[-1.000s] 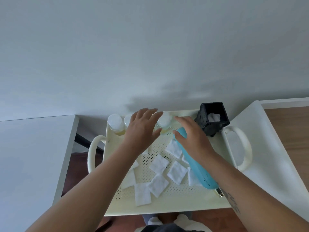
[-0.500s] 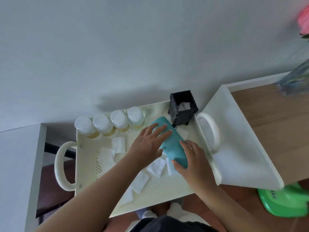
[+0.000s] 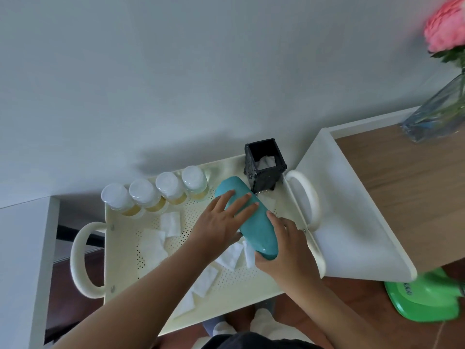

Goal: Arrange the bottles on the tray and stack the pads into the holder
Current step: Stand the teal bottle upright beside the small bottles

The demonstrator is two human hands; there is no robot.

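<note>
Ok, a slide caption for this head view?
Both hands tilt a teal bottle over the pad-strewn tray, beside four capped bottles and the black holder.

- Wall (image 3: 176, 71): plain, pale grey-white, fills the upper half of the view; soft shadow low at centre.
- Left: white table (image 3: 22, 260), seen from above.
- Right: wooden shelf (image 3: 402, 197) with a white rim.
- On the shelf: glass vase (image 3: 440, 114) at the far corner, holding a pink flower (image 3: 444, 26), blurred.
- Floor (image 3: 70, 298): dark red-brown.
- Green object (image 3: 425, 301) on the floor at lower right.
- Light: even, diffuse.
</note>
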